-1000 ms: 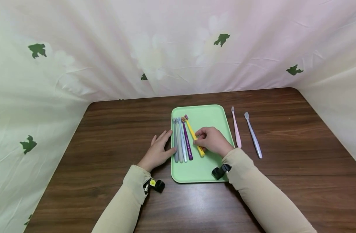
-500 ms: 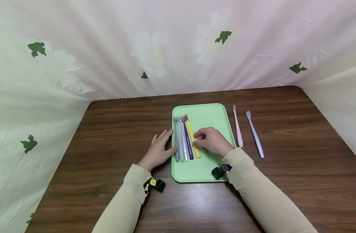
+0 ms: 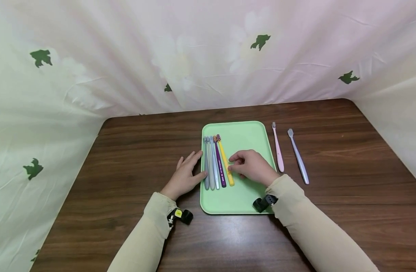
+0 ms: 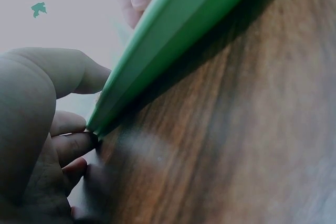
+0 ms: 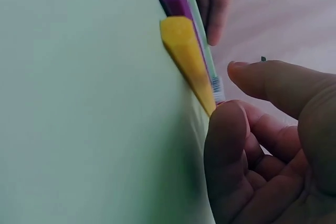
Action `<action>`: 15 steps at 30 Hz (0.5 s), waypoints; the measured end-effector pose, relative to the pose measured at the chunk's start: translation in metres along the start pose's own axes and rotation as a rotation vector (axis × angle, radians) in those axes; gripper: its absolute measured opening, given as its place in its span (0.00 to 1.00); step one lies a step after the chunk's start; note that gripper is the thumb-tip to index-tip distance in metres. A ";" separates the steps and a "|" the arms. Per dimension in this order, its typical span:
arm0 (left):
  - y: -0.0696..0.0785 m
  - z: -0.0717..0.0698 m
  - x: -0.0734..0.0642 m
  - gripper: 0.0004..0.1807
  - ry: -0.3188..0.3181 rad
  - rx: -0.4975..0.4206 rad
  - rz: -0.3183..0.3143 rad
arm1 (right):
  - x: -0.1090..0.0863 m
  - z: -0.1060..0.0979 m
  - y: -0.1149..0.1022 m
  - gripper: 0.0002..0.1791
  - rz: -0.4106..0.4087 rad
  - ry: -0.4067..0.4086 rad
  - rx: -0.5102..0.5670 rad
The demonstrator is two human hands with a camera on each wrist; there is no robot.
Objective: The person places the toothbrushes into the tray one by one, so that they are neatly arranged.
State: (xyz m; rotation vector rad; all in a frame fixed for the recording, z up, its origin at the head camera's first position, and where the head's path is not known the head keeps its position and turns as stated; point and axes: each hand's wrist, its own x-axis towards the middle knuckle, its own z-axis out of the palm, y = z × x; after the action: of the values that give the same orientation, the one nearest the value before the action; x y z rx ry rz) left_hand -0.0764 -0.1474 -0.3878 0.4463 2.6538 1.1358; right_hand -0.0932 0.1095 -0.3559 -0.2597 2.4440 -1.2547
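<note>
A yellow toothbrush (image 3: 226,160) lies on the light green tray (image 3: 236,204), slightly slanted beside a purple toothbrush (image 3: 220,162). Left of these, several grey and pale blue toothbrushes (image 3: 212,166) lie side by side along the tray's left rim. My right hand (image 3: 252,166) hovers just right of the yellow handle. In the right wrist view its thumb and forefinger are apart, and the yellow toothbrush (image 5: 184,51) lies beyond the fingertips. My left hand (image 3: 184,177) rests at the tray's left edge, fingers extended, thumb over the rim by the nearest grey handle.
Right of the tray, a pink toothbrush (image 3: 277,149) and a lavender-blue toothbrush (image 3: 299,158) lie apart on the brown wooden table (image 3: 143,151). A pale curtain (image 3: 208,56) with green leaf shapes hangs behind the table and at its sides.
The yellow toothbrush's handle end has swung left toward the purple one. My right hand has let go of it and drawn slightly right. My left hand has stayed put.
</note>
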 end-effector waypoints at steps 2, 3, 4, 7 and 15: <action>0.000 0.000 0.000 0.40 -0.001 0.001 0.005 | -0.003 -0.002 -0.001 0.14 -0.011 0.001 -0.008; 0.000 0.000 0.000 0.40 -0.001 0.003 0.007 | -0.004 -0.003 -0.002 0.14 -0.016 0.003 -0.013; 0.000 0.000 0.000 0.40 -0.002 0.004 0.008 | -0.006 -0.004 -0.002 0.14 -0.020 0.004 -0.018; 0.001 -0.001 0.000 0.40 -0.002 0.003 0.010 | -0.011 -0.008 -0.004 0.14 -0.024 0.011 -0.029; 0.002 -0.001 -0.001 0.40 0.000 -0.007 0.013 | -0.022 -0.020 -0.001 0.14 -0.028 0.043 -0.024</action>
State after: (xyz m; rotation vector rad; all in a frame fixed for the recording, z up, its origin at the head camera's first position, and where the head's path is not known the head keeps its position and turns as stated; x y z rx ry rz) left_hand -0.0757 -0.1471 -0.3860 0.4626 2.6501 1.1478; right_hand -0.0814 0.1308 -0.3396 -0.2773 2.5013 -1.2551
